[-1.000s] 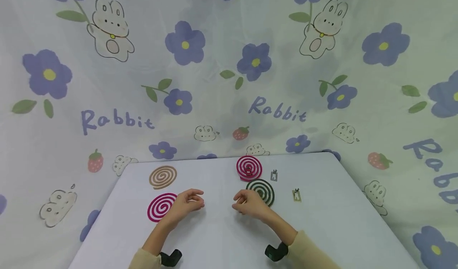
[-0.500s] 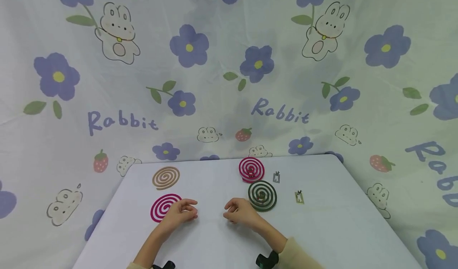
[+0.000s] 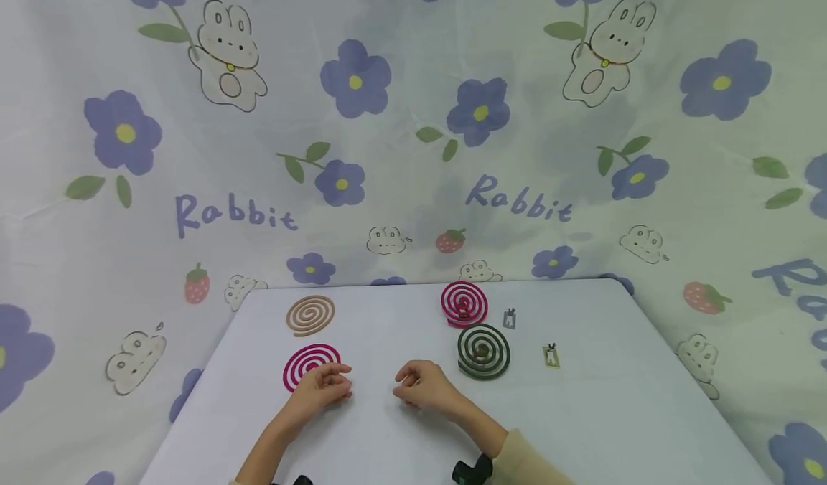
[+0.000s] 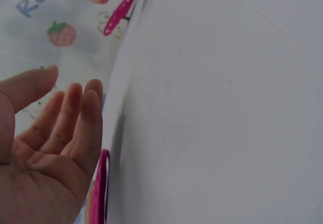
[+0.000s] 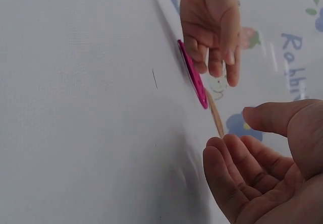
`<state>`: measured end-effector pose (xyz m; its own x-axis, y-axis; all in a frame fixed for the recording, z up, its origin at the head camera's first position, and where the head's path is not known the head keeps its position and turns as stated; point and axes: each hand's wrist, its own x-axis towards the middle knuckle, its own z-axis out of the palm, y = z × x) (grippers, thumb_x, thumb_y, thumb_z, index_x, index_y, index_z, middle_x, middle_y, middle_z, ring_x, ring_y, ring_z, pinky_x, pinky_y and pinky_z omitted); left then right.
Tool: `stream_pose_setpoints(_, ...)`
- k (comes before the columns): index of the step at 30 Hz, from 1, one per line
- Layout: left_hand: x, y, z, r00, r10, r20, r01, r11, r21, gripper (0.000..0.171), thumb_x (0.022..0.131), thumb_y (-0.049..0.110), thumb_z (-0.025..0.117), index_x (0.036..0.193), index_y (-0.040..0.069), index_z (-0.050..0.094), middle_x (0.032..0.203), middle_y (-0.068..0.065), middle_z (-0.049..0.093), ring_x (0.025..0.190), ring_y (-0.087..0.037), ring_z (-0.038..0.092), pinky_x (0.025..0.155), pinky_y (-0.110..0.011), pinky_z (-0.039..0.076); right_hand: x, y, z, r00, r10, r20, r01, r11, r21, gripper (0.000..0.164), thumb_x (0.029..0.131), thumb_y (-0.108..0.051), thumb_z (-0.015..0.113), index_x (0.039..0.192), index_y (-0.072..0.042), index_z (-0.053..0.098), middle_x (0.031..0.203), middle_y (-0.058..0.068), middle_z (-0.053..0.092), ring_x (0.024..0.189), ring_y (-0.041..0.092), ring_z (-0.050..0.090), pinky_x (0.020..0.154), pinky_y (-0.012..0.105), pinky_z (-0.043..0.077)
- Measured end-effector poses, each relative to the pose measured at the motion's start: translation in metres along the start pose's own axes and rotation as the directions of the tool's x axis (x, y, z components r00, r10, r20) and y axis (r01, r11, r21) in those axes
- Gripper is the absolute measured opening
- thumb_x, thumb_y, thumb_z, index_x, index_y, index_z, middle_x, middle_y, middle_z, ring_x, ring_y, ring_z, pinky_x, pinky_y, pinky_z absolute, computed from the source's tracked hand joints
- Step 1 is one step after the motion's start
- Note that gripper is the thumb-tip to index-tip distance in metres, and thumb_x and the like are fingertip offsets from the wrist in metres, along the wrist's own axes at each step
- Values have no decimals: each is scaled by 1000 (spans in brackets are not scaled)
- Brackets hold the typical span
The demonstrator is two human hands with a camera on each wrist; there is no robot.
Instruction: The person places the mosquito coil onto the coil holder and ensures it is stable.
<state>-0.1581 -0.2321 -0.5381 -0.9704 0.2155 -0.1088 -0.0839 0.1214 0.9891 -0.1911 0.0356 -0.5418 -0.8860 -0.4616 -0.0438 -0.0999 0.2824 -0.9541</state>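
Note:
My left hand (image 3: 319, 389) hovers by the near edge of a pink mosquito coil (image 3: 313, 346), hiding part of it in the head view. Its fingers are loosely bent, with nothing between them; the left wrist view shows the bare palm (image 4: 43, 183). Facing it across a gap, my right hand (image 3: 428, 387) is likewise relaxed and holds nothing, nearest a dark green coil (image 3: 483, 378). A tan coil (image 3: 310, 316) lies behind the left pink one. Behind the green coil lies another pink coil (image 3: 464, 284). Small dark pieces show at the middles of both right-hand coils.
Two small metal coil stands, one silver (image 3: 510, 319) and one gold-coloured (image 3: 551, 356), lie right of the coils. All rest on a white table (image 3: 614, 413). A printed rabbit-and-flower cloth (image 3: 400, 148) hangs behind its far edge.
Both hands have drawn back slightly toward the near side, and the right one has moved left, uncovering the green coil. The head view has shifted a little. The coils and stands have stayed put.

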Motion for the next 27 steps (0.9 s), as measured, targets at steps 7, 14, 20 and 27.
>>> stream_pose_setpoints(7, -6, -7, -7, 1000, -7, -29, 6, 1000, -26, 47, 92, 6, 66, 128, -17, 45, 98, -17, 61, 90, -24, 66, 82, -36, 55, 3, -3, 9, 999, -15, 29, 15, 1000, 1, 19, 83, -12, 76, 95, -1, 66, 71, 1, 62, 55, 13, 58, 47, 23, 44)
stream_pose_setpoints(14, -11, -13, -14, 999, -10, -46, 8, 999, -38, 47, 92, 6, 67, 127, -17, 46, 99, -19, 62, 89, -22, 66, 81, -35, 55, 7, -2, 15, 999, 1, 36, -1, 1000, -19, 19, 83, -12, 76, 94, -3, 66, 70, 1, 62, 55, 13, 57, 48, 24, 45)
stream_pose_setpoints(20, -19, -14, -24, 997, -19, -81, 19, 1000, -4, 46, 91, 7, 67, 127, -15, 48, 99, -21, 63, 87, -24, 66, 78, -34, 56, 14, -6, 24, 998, -15, 59, 17, 999, -35, 16, 83, -14, 76, 92, -6, 66, 67, -1, 62, 53, 12, 56, 50, 25, 46)
stream_pose_setpoints(27, -29, -12, -34, 995, -35, -94, 36, 999, 6, 47, 92, 7, 66, 129, -15, 47, 99, -20, 63, 87, -25, 67, 78, -35, 56, 25, -11, 38, 997, -28, 73, 33, 998, -56, 14, 83, -14, 76, 91, -8, 66, 66, -3, 61, 53, 11, 55, 50, 26, 48)
